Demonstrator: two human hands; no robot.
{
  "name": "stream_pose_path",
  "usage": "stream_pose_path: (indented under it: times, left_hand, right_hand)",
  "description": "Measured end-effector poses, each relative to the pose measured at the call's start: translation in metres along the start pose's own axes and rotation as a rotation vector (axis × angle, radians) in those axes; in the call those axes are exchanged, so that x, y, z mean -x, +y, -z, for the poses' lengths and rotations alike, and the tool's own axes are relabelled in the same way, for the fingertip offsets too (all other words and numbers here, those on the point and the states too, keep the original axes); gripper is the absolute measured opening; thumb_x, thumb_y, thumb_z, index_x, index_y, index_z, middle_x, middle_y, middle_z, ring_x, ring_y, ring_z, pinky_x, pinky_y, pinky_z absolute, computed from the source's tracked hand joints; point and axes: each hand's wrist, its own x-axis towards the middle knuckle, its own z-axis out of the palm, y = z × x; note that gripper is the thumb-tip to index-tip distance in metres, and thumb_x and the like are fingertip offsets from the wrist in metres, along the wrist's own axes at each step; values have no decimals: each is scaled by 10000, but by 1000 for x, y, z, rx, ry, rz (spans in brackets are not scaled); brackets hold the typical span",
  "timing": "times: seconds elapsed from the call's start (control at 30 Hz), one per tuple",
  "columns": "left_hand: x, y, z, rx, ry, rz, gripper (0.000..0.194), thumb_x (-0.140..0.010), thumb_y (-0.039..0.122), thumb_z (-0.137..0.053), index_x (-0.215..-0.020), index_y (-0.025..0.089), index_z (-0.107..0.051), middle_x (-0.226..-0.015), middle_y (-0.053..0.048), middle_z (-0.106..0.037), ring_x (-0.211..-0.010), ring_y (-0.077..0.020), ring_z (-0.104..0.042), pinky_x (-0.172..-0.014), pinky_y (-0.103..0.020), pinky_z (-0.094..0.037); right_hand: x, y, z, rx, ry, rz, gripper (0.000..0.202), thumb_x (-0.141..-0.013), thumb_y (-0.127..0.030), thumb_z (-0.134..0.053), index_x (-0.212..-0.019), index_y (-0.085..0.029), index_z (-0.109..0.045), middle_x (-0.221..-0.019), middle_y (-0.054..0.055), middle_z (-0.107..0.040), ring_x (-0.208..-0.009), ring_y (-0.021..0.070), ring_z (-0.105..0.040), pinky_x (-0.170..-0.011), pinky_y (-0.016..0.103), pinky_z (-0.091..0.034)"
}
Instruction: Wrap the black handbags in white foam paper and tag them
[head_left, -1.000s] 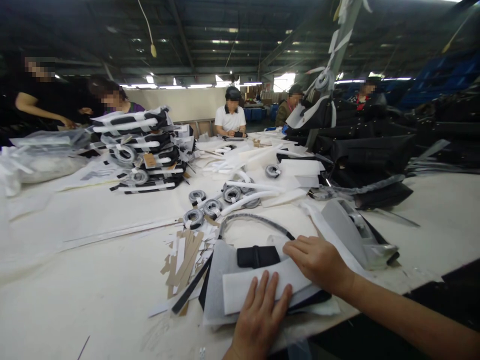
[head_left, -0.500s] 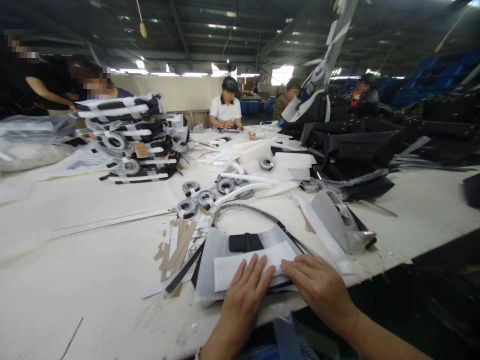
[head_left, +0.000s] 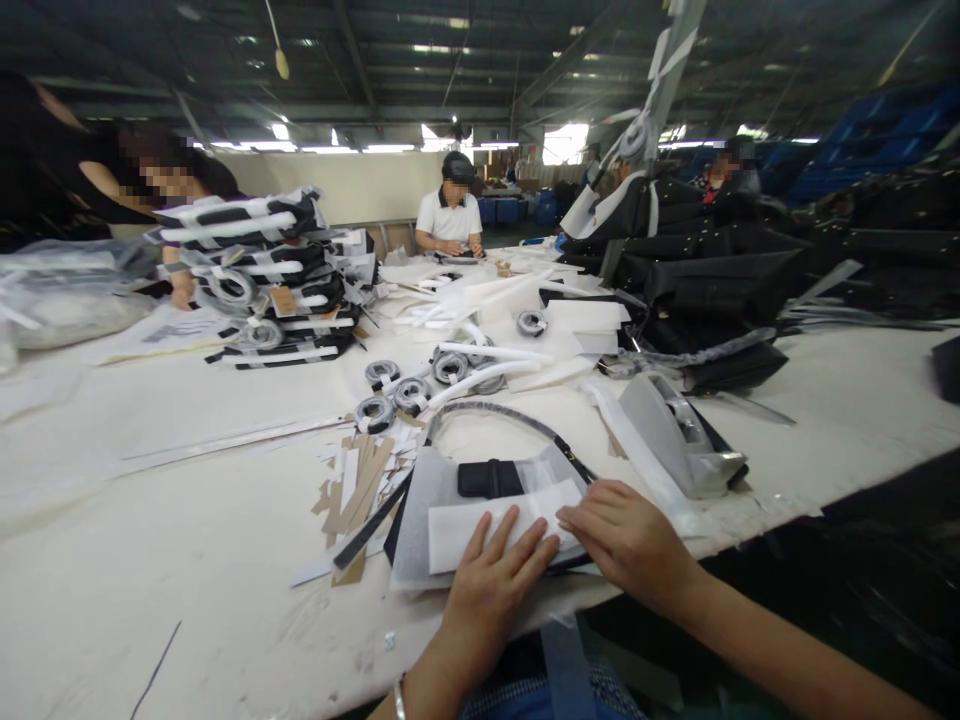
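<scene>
Smoothing or lining up looks like the step in hand: the left hand (head_left: 499, 580), fingers spread, lies flat across the white strip (head_left: 448, 541), gripping nothing. The right hand (head_left: 634, 540) curls at its right end; whether it pinches anything, one cannot tell. The black bag (head_left: 475, 480) lies underneath, near the table (head_left: 225, 560) edge. The next move seems to call for light left-hand pressure and careful right-finger alignment.

Your black bag (head_left: 491, 478) lies on the tabletop (head_left: 187, 520) under pale wrapping (head_left: 421, 500), handle (head_left: 487, 406) arched away from you, a white sheet (head_left: 457, 538) across its near part.
</scene>
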Motion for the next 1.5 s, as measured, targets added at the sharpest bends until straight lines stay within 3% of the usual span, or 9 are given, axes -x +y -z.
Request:
stream_pose_path:
  times: [0.1,0.17,0.23,0.4,0.77,1.13,1.23,1.33,1.5]
  left_hand:
    - [-2,-1,0,-23,27,-14,397,-1031,324,-436,-1420,353,-509,-1587,107,-355,-1426,-227,-406,-1241,-445,-225]
    - [-3,-2,0,-51,53,-31,382,-1034,310,-428,-1398,348,-537,-1593,101,-346,-1410,-226,-430,-1248,-453,-197]
    - [-4,-2,-2,-72,66,-46,374,-1032,298,-434,-1383,343,-555,-1598,89,-342,-1399,-226,-446,-1250,-461,-189]
    - [-5,1,-6,-39,143,-4,325,-1008,351,-507,-1315,354,-613,-1564,102,-407,-1380,-203,-469,-1257,-440,-187]
    - [-5,2,-10,-21,199,-3,286,-1001,348,-531,-1264,377,-640,-1440,87,-568,-1312,-178,-542,-1251,-438,-208]
    - [-3,1,-11,-54,170,-21,312,-1013,348,-495,-1301,381,-613,-1412,65,-596,-1313,-169,-536,-1238,-428,-224]
    - [-3,1,-10,-32,169,-7,328,-1024,340,-466,-1321,376,-599,-1402,77,-605,-1319,-165,-527,-1237,-411,-226]
    - [-1,1,-9,-34,128,-2,361,-1027,346,-456,-1374,374,-552,-1410,59,-600,-1321,-172,-527,-1208,-409,-291]
    - [0,2,-6,-7,38,4,415,-1018,337,-477,-1432,369,-486,-1434,48,-580,-1344,-187,-510,-1169,-413,-362]
  right_hand:
    - [-34,22,-6,-22,-55,53,260,-982,-140,-492,-1164,-161,-677,-1046,93,-741,-1004,217,-657,-967,414,-468]
    - [-51,35,-20,-28,-159,77,344,-970,-176,-542,-1305,-144,-613,-1328,127,-648,-1244,248,-577,-1067,440,-437]
    - [-58,45,-37,1,-290,66,425,-966,-235,-582,-1376,-125,-563,-1434,131,-570,-1343,270,-504,-1106,457,-420]
    - [-46,51,-62,104,-389,-16,400,-994,-278,-560,-1353,-103,-587,-1387,146,-605,-1299,283,-551,-1088,482,-438]
    - [-57,31,-51,273,-389,-174,186,-990,-203,-559,-977,-146,-736,-965,109,-762,-983,268,-689,-1035,535,-387]
    - [-51,44,-48,221,-376,-177,194,-998,-203,-529,-998,-177,-721,-1019,88,-747,-1049,248,-667,-934,441,-465]
    - [-53,51,-44,159,-353,-148,200,-997,-218,-531,-989,-189,-729,-1018,75,-748,-1040,235,-669,-955,453,-476]
    - [-42,48,-29,102,-248,-160,246,-1006,-203,-504,-1168,-189,-689,-1175,97,-715,-1135,229,-640,-1068,497,-429]
    - [35,8,0,-100,108,18,342,-983,-236,-573,-1319,-185,-611,-1214,101,-712,-1165,205,-642,-1016,339,-535]
